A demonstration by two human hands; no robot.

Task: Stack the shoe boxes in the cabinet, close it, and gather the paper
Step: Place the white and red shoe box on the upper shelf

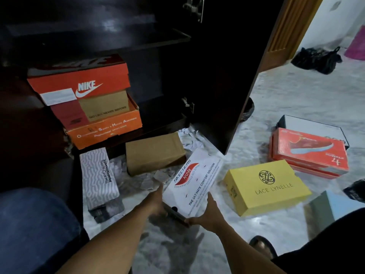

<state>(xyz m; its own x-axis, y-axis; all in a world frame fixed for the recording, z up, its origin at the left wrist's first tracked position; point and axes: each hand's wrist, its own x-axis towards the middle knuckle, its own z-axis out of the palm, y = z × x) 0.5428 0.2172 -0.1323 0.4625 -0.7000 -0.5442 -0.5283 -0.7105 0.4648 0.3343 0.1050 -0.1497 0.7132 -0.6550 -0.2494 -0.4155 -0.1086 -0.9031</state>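
White shoe box (194, 180) held above the floor (286, 99), just before the open cabinet (217, 76).
Clasped at left edge by left hand (157, 201), near corner by right hand (206, 214); left fingertips hidden underneath, upper shelves (98, 39) too dark to read.

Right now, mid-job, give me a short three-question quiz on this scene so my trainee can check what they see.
1. True or false: the left hand and right hand both hold the white Skechers box.
2. Which box tops the stack inside the cabinet? A) Nike box B) yellow box C) brown box
3. Fill in: the cabinet door stands ___.
Key: 1 true; 2 A; 3 open.
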